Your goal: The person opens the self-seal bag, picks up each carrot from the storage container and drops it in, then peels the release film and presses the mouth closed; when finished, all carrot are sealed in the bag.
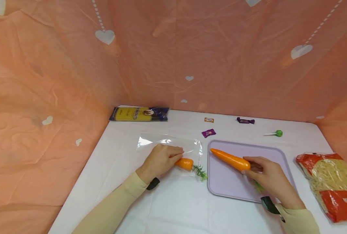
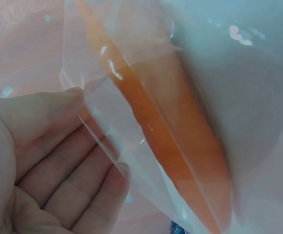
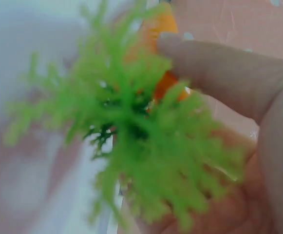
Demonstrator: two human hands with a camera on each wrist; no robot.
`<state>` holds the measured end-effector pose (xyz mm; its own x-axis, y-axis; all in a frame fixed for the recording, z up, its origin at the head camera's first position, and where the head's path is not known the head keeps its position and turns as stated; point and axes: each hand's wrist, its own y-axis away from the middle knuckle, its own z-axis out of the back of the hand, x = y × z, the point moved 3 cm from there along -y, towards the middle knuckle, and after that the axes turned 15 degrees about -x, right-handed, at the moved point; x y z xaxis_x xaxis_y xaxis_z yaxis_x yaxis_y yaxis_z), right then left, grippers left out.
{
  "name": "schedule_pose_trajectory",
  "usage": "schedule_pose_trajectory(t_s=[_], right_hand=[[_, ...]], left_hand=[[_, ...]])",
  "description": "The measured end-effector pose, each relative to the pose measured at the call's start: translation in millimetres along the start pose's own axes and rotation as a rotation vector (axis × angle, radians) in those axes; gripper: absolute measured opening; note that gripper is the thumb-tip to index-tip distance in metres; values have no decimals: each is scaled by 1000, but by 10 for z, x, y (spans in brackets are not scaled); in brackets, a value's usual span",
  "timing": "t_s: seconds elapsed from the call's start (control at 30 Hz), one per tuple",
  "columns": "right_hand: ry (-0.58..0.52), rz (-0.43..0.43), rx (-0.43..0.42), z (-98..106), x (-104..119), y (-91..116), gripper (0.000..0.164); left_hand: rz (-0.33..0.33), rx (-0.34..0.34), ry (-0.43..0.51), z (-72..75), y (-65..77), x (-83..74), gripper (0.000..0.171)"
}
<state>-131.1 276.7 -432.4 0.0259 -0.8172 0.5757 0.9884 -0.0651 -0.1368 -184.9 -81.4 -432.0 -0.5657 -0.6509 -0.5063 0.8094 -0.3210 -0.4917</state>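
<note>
My left hand (image 1: 161,159) is over a clear plastic bag (image 1: 164,141) lying on the white table. In the left wrist view, its thumb and fingers (image 2: 102,200) pinch the edge of the bag. A carrot (image 1: 185,164) with green leaves (image 1: 201,172) lies at this hand, partly hidden by it; the left wrist view shows an orange carrot (image 2: 156,136) through the film. Above the lilac tray (image 1: 223,185), my right hand (image 1: 268,175) grips a second carrot (image 1: 232,159) near its thick end, tip pointing left. Its leaves (image 3: 136,126) hang below that hand.
A pasta packet (image 1: 139,114) lies at the back left. Behind the tray are a purple sweet (image 1: 209,133), a small gold sweet (image 1: 209,120), a dark wrapped candy (image 1: 246,121) and a green lollipop (image 1: 278,133). A large pasta bag (image 1: 334,182) sits at the right.
</note>
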Motion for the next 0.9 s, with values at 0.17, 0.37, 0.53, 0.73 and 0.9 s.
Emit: schedule_pose_trajectory(t_s=[0.17,0.37,0.53,0.73,0.9], right_hand=[[-14,20,10,-48,91,-46,49],[-43,79,3,-134,200,-113,46],[-94,106,20,-257,300,-162,44],[-133,121,31,-382,395,-231,43],[-141,128,54,-478,512,-304,44]], left_hand=[[12,-4,7,-15,-5,10,21],[23,5,2,-33,-12,15,21],[13,-1,-7,-12,-7,9,21],[12,0,-1,-5,4,5,22],[11,0,-5,1,-4,7,22]])
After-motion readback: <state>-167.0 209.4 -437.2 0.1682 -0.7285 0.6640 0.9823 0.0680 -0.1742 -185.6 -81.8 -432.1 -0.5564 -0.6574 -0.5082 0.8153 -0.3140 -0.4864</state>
